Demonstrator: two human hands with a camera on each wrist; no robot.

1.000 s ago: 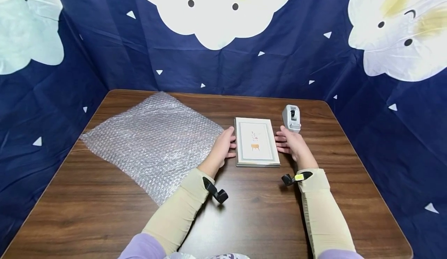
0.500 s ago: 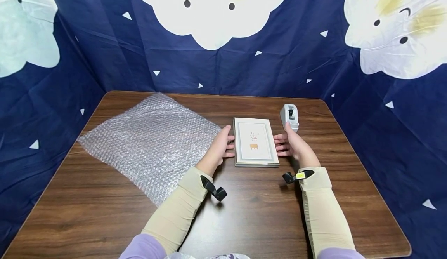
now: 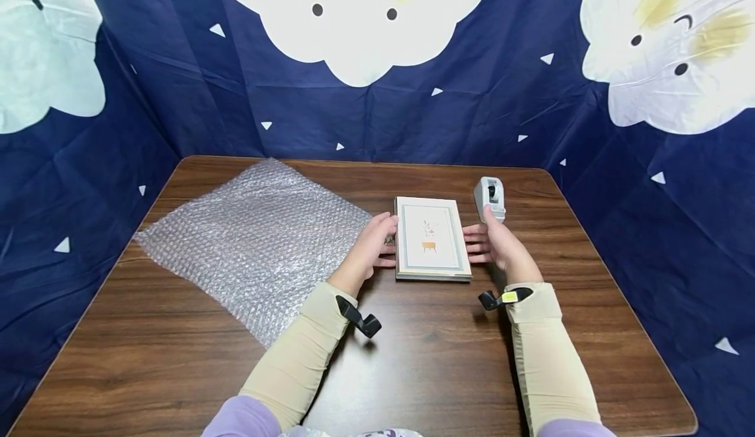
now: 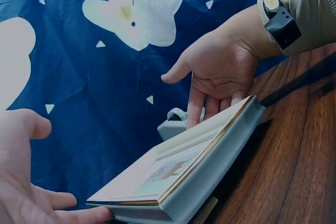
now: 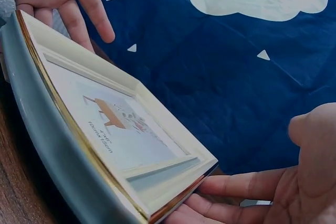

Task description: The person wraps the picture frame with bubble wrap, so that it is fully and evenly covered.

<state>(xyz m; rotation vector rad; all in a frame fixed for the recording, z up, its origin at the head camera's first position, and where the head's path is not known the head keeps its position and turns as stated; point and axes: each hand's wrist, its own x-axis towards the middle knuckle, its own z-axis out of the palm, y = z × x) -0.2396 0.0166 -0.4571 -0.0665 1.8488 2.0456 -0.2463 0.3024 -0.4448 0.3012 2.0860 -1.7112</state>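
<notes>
A picture frame (image 3: 430, 239) with a cream front and pale blue-grey sides lies face up between both hands; its picture shows an orange stool-like shape and flowers. My left hand (image 3: 371, 244) is at its left side, with extended fingertips (image 4: 94, 215) at the edge in the left wrist view and the thumb raised apart. On the opposite side my right hand (image 3: 504, 247) has straight fingers (image 5: 239, 184) against the frame's edge, tips partly hidden beneath it, thumb up and away. "4x6" and "10cmx15cm" are printed on the insert, seen in the right wrist view.
A sheet of bubble wrap (image 3: 265, 240) is spread flat over the table's left part, close to my left hand. Behind my right hand stands a light grey tape dispenser (image 3: 491, 196). The brown wooden table (image 3: 436, 358) meets a dark blue cloth backdrop (image 3: 377, 122).
My right fingers have come in against the frame's right side, with the thumb lifted outward. My left hand has shifted slightly, its thumb now nearer the frame's left edge. The frame has barely moved.
</notes>
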